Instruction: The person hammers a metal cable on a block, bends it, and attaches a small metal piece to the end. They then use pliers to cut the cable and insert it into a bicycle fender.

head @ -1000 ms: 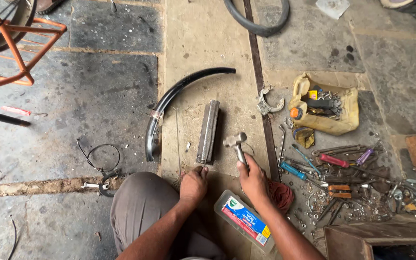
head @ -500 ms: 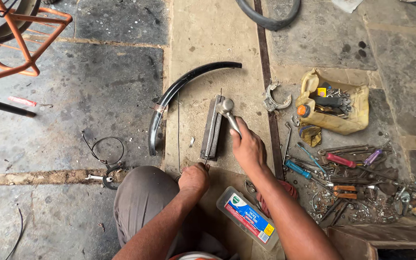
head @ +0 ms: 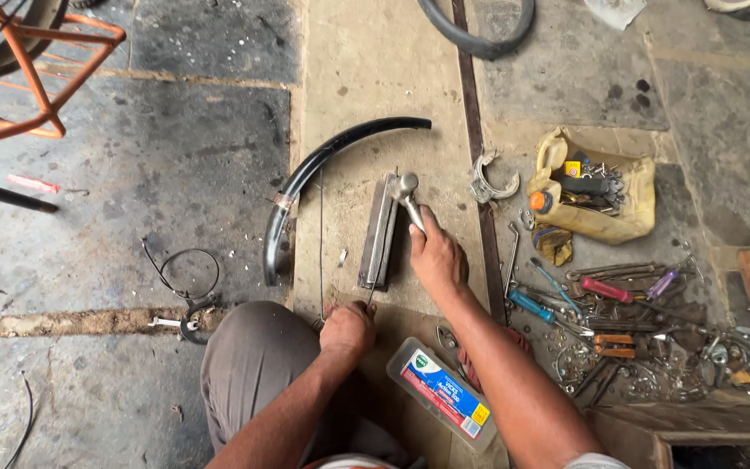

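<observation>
The right hand (head: 436, 256) grips a hammer (head: 410, 198), its head over a metal bar (head: 380, 231) on the floor. The left hand (head: 349, 326) pinches a thin wire (head: 321, 226) beside a black fender (head: 305, 178).

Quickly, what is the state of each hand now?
Left hand: closed, pinching a thin wire on the floor.
Right hand: closed around a hammer over the metal bar.

Bicycle repair workshop: scattered tools (head: 618, 304), mudguard (head: 305, 187), tyre (head: 475, 30)
</observation>
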